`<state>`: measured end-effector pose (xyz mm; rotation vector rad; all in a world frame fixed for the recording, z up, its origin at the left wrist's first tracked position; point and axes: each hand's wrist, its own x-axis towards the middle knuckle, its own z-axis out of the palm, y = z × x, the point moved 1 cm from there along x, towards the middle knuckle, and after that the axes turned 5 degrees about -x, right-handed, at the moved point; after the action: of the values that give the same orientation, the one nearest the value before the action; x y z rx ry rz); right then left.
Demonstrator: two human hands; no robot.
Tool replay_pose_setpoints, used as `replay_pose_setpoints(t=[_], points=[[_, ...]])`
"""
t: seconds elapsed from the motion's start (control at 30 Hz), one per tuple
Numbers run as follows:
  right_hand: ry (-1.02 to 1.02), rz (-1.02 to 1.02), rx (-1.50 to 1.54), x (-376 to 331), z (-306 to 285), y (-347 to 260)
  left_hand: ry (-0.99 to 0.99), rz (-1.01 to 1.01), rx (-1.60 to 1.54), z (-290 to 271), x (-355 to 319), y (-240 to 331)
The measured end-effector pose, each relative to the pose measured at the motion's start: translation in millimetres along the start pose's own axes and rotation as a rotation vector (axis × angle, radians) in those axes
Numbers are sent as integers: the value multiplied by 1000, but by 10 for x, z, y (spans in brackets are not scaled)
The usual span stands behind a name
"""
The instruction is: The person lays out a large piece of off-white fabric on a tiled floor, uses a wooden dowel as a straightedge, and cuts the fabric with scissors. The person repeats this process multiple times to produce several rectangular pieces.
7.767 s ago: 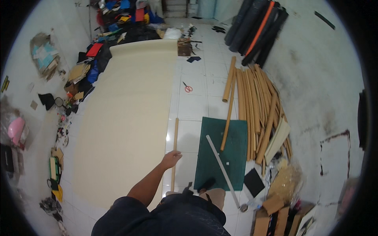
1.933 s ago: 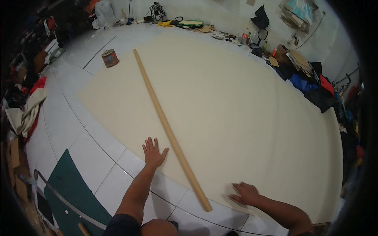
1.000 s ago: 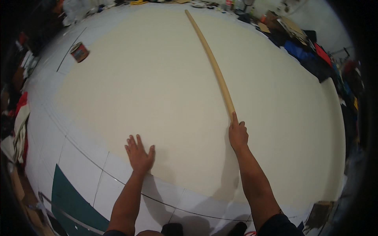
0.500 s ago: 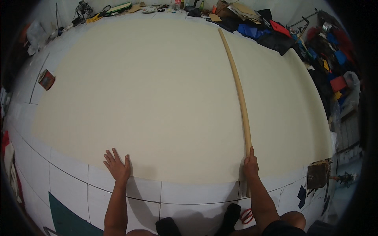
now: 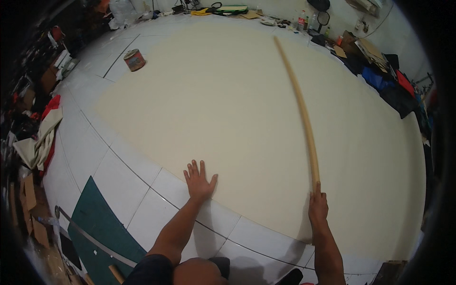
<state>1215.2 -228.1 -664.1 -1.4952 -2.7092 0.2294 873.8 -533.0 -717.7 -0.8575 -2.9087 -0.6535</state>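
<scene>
A large cream sheet (image 5: 247,104) lies spread over the white tiled floor. A long tan cardboard tube (image 5: 299,104) rests on it, running away from me toward the far wall. My right hand (image 5: 317,206) grips the tube's near end. My left hand (image 5: 198,180) is pressed flat, fingers spread, on the sheet's near edge.
A red tin can (image 5: 134,60) stands at the sheet's far left corner. A green cutting mat (image 5: 97,232) with a metal ruler (image 5: 90,237) lies at the lower left. Cloth and boxes (image 5: 40,137) pile along the left, bags and clothes (image 5: 384,80) along the right.
My view has swung left since half a second ago. My right hand still holds the tube's near end, and my left hand stays flat on the sheet's edge.
</scene>
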Motion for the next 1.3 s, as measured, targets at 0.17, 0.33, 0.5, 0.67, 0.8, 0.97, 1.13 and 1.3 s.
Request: replay_pose_setpoints(t=[0.17,0.33,0.5,0.67,0.8,0.97,1.13,1.3], points=[[-97,-334,-133,-108,-35,-382,-16,-26,7,18,-34,-23],[-282,-634,-147,-756,-80,-197,177,-59,-506,-4,-88,-277],[-339,-838,-64,-1086,-156,-474,602,-249,-584,-220,-403,-694],[-263,-992,-83,-1065,-114,-1061,684,-306,-440,-382,-482,-1033],[-221,-905,-33,-988,-154,-1162,602,-318,-479,-444,-366,-954],[-182,-735,-70,-859,-111,-566,451,-169,-366,-418,3,-765],[-150,-465,-215,-409,-10,41,121,-122,-64,-244,538,-387],[-2,-420,-176,706,-54,-342,30,-175,45,-66,526,-448]])
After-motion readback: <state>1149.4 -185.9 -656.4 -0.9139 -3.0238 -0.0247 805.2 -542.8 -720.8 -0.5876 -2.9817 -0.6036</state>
